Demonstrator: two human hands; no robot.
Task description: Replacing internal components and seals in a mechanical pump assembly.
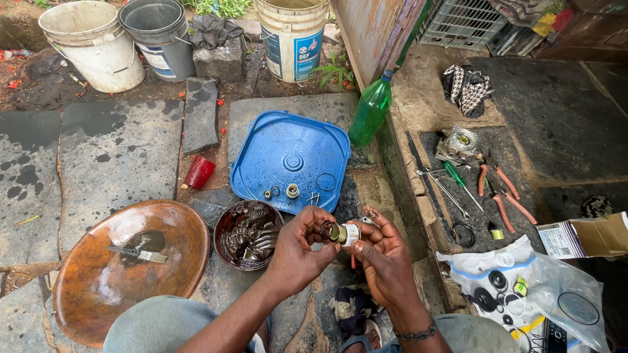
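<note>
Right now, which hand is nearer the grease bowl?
Left. The left hand sits just right of the grease bowl, almost at its rim. The right hand is farther right, beyond the left.

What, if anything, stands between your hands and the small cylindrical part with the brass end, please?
Nothing visible does. The left hand and the right hand both already grip the small cylindrical part by the fingertips, held in the air above the stone paving, beside the bowl of dark grease.
</note>
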